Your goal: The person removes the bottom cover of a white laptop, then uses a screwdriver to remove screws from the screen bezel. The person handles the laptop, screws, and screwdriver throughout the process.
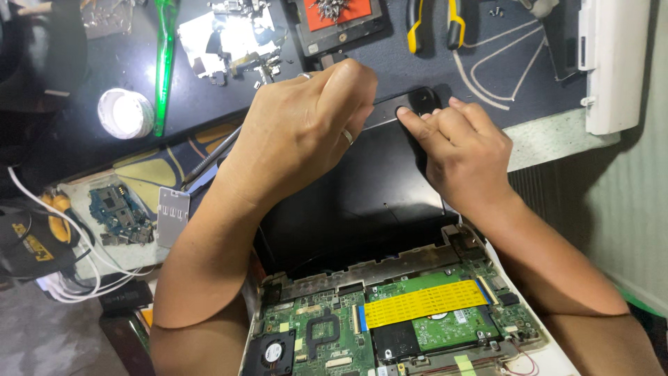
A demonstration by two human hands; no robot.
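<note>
Laptop lid [362, 195], black and glossy, folded back flat on the dark work mat [209, 97], hinged to the opened base [390, 320] nearest the camera. Left hand [306, 132] curled over the lid's far edge, fingers bent down and closed around that edge, a ring on one finger. Right hand [463, 150] just beside it on the far right corner, index fingertip [405, 114] pressed on the lid's surface, remaining fingers folded in; holding nothing. Green circuit board [327, 327] exposed in the base, a flat yellow ribbon cable [424, 303] lying across it, a small round fan [271, 351] at the lower left. Beyond the hands: yellow-handled pliers [435, 24], a dark square tray [339, 21] with an orange inset holding screws. Left of the lid: a roll of white tape [125, 113], a green translucent stick [164, 63], a small blue circuit board [118, 212].
</note>
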